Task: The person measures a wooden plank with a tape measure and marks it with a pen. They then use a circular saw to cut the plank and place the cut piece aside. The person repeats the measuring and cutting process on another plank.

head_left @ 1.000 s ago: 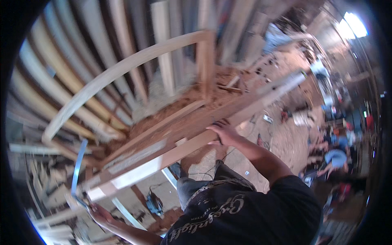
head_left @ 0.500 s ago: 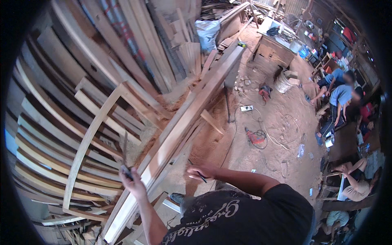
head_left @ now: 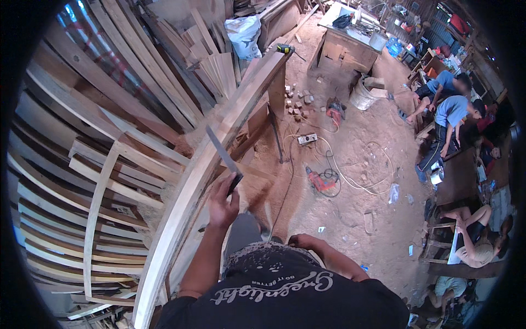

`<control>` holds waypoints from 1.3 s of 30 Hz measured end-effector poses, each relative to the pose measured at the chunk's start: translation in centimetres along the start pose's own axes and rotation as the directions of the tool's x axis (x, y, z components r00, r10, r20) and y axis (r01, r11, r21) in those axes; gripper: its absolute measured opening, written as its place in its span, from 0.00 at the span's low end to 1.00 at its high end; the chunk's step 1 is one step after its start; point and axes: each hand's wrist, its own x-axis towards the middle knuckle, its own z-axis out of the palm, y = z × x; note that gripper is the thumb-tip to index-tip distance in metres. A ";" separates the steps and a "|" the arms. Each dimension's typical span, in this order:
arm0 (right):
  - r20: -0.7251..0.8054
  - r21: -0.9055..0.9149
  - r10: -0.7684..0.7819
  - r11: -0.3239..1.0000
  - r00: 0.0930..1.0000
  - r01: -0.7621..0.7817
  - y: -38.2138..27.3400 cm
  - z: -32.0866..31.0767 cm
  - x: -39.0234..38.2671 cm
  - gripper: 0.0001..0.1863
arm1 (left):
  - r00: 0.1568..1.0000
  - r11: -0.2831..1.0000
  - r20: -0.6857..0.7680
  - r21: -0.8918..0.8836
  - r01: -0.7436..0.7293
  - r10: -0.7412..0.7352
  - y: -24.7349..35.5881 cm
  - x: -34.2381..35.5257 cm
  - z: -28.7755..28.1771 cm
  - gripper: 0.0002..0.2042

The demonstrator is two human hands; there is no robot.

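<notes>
My left hand (head_left: 223, 205) is closed round the dark handle of a try square (head_left: 221, 150). The square's thin metal blade points up and away, over the near edge of a long wooden beam (head_left: 189, 183). That beam runs from the lower left to the upper middle, its top face pale and smooth. Close to my waist, my right hand (head_left: 304, 240) has its fingers curled in; whatever they hold is hidden. A tape measure (head_left: 284, 49) sits on the beam's far end.
Curved wooden frames (head_left: 98, 219) and leaning boards fill the left. On the dusty floor lie a red power drill (head_left: 320, 182), another red power tool (head_left: 335, 112), a power strip (head_left: 307, 139) with cables, and wood blocks. A bucket (head_left: 362, 95) stands farther off. Several people (head_left: 453, 118) sit at the right.
My left hand has moved right, from the beam's far side to its near side, with the try square. My right hand has drawn back to my waist; the thin dark stick in it no longer shows.
</notes>
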 end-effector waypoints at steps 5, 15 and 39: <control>-0.115 0.068 0.079 0.995 0.990 -0.072 -1.4 -5.9 1.5 0.18 | 0.995 0.978 0.038 0.186 -0.096 0.090 -4.5 8.1 5.7 0.26; -0.554 0.270 0.582 0.802 0.595 -0.532 -2.1 -17.0 -1.4 0.23 | 0.995 0.917 0.084 0.398 0.020 -0.059 -10.7 20.1 13.7 0.26; -0.580 0.125 -0.306 0.882 0.754 0.455 -17.3 -54.2 21.6 0.17 | 0.995 0.839 0.068 0.544 0.025 -0.074 -17.5 25.1 14.0 0.22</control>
